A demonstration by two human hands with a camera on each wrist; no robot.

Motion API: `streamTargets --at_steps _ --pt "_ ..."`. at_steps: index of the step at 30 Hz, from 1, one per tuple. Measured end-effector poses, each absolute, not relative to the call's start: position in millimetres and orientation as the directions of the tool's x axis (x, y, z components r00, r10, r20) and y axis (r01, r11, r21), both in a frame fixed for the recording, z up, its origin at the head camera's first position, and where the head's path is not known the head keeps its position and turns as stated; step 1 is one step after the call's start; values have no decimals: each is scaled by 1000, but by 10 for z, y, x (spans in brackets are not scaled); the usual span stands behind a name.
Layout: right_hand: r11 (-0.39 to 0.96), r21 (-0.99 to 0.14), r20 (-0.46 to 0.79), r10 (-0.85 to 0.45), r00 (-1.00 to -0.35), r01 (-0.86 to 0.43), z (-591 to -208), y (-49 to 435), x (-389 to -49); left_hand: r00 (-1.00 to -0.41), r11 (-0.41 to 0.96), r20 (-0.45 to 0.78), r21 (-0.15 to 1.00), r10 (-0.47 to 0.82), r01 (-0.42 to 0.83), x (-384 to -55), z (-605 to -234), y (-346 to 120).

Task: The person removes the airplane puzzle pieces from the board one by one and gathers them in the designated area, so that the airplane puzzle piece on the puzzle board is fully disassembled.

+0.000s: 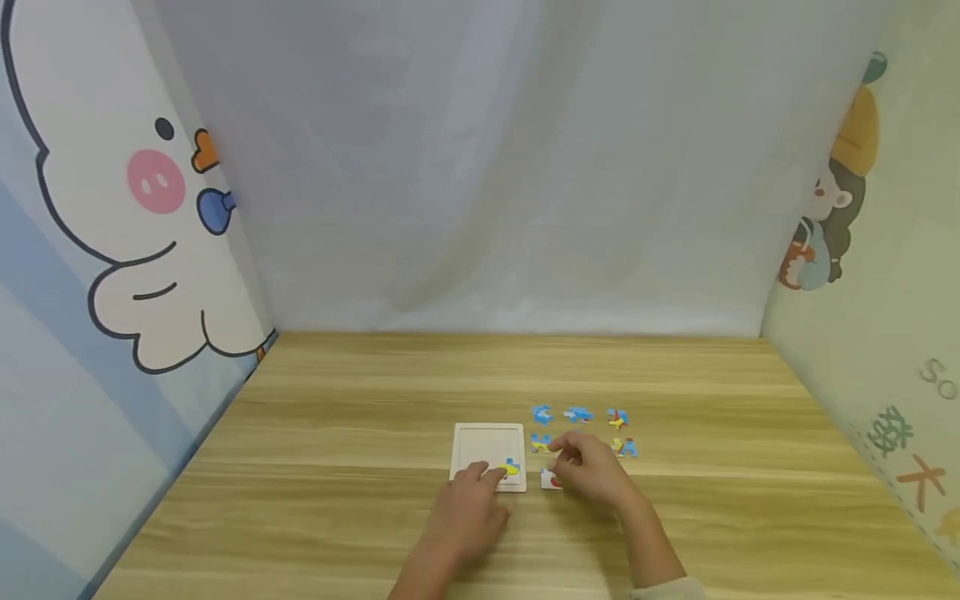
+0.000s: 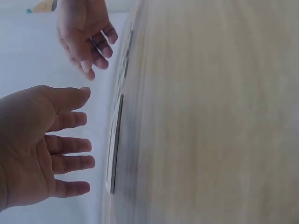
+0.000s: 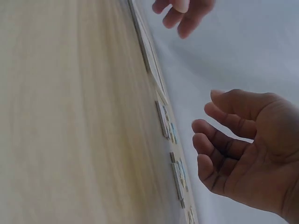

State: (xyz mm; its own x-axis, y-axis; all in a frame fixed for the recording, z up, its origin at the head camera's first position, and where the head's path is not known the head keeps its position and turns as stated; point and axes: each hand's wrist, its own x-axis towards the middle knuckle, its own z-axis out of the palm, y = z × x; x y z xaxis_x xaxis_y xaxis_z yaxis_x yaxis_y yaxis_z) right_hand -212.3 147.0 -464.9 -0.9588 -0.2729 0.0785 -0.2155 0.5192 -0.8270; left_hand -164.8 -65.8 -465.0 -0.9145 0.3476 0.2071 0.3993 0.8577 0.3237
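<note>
A square wooden puzzle tray (image 1: 489,426) lies on the table, with one blue, yellow and white jigsaw piece (image 1: 511,469) in its lower right corner. Over the tray's front edge is my left hand (image 1: 467,508); the left wrist view shows its fingers spread, slightly bent and holding nothing. To the right of the tray, my right hand (image 1: 592,471) hovers above the loose pieces. Its fingers curve loosely with a gap to the thumb and nothing between them in the right wrist view. Partly beneath it sits a white and red jigsaw piece (image 1: 551,479).
More loose jigsaw pieces lie in rows right of the tray: a blue one (image 1: 542,414), another blue one (image 1: 578,414), a red and yellow one (image 1: 617,418), and others lower down. A pale curtain (image 1: 487,208) hangs behind the wooden table (image 1: 337,433).
</note>
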Motion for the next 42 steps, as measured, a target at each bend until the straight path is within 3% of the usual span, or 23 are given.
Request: streamTargets --at_steps 4,13,20,30,42 --pt "509 -824 106 -296 -949 -251 -4643 1392 -2127 -924 858 216 351 316 375 -1717 -4627 -757" --pt "485 -815 124 -387 -914 -316 -4681 1197 -2280 -933 888 120 284 341 361 -1807 -4592 -904" --pt "540 -752 96 -476 -874 -377 -4723 1121 -2423 -948 884 36 351 316 308 -1880 -4642 -921" --pt "624 -714 -3 -456 -890 -317 -4750 999 -2466 -954 902 -84 358 288 241 -1882 -4680 -931" --pt "661 -695 -63 -449 -891 -284 -4709 962 -2461 -955 891 -97 395 281 222 -1865 -4671 -933"
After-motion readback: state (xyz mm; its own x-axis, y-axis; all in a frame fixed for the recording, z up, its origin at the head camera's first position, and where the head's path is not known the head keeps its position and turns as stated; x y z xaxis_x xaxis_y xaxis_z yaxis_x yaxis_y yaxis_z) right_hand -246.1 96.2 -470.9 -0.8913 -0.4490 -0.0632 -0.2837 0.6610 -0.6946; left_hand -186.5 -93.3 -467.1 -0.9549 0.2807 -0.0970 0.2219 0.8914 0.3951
